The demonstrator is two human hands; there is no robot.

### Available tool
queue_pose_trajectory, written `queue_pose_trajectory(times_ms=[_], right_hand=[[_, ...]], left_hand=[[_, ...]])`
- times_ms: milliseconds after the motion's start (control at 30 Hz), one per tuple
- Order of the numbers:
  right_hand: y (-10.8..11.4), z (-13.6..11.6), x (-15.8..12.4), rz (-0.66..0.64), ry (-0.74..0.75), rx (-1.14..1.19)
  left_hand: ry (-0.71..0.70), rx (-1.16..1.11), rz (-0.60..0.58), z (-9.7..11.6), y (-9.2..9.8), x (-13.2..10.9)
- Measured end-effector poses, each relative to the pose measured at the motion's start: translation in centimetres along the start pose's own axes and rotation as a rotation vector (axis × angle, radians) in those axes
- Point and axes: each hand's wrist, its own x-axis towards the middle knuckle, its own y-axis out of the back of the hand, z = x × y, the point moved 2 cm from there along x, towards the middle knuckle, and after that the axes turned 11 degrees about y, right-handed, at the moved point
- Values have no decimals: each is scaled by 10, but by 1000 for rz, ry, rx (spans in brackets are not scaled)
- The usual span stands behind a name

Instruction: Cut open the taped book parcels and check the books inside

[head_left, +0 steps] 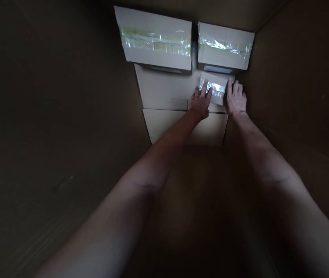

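Starting from the dark left wall (66, 96) of the deep cardboard space I am reaching into, I come first to the left taped box (157, 40), a larger one at the far end, its top crossed by shiny tape. Below it lie an upper plain panel (164, 87) and, nearer me, a lower plain panel (161, 120). My left hand (200, 101) is open, palm down, its fingers spread with the index finger lying over the tape of the small taped box (217, 88). That small box sits between my two hands, on the upper panel, just on my side of the right taped box (225, 48). My right hand (236, 99) is open too, fingers extended at the small box's right end, close to the right wall (297, 77); it is too dim to tell whether these fingertips press on that end or only stand beside it. I judge the step in hand to be steadying or setting the small box in its place, and the next move to call for light, even pressure from both sides, with care for the narrow room by the wall. Counting up: two larger taped boxes, one small one, so three with tape; two plain panels; two side walls; and two hands of mine, neither closed around anything.
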Motion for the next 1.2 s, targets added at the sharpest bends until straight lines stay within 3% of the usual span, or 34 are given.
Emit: queue_pose_trajectory(times_ms=[100, 167, 267, 367, 467, 567, 767, 867, 933, 1000, 1067, 1200], right_hand=[[-20, -4, -27, 70, 42, 91], [-28, -14, -59, 111, 67, 141], [-21, -44, -129, 81, 86, 159], [7, -80, -211, -68, 57, 116], [53, -110, -287, -161, 61, 128], [120, -134, -358, -122, 144, 157], [284, -173, -515, 178, 267, 168], [356, -204, -585, 342, 367, 161], [394, -238, -622, 428, 458, 154], [420, -281, -649, 449, 575, 142], [433, -332, -667, 411, 718, 129], [422, -446, -682, 191, 1020, 123]], left_hand=[[2, -6, -43, -3, 2, -26], [68, -4, -67, -6, 6, -60], [180, -7, -108, -6, 21, -135], [87, -2, -141, 5, 45, -222], [-117, 28, -166, 29, 76, -303], [-97, 29, -113, 57, 124, -377], [-77, -15, 223, 92, 271, -551], [-74, -4, 432, 86, 339, -654], [-13, -13, 534, 74, 370, -722], [94, -50, 597, 56, 386, -786], [234, -107, 633, 35, 388, -843], [563, -220, 684, -24, 361, -929]])
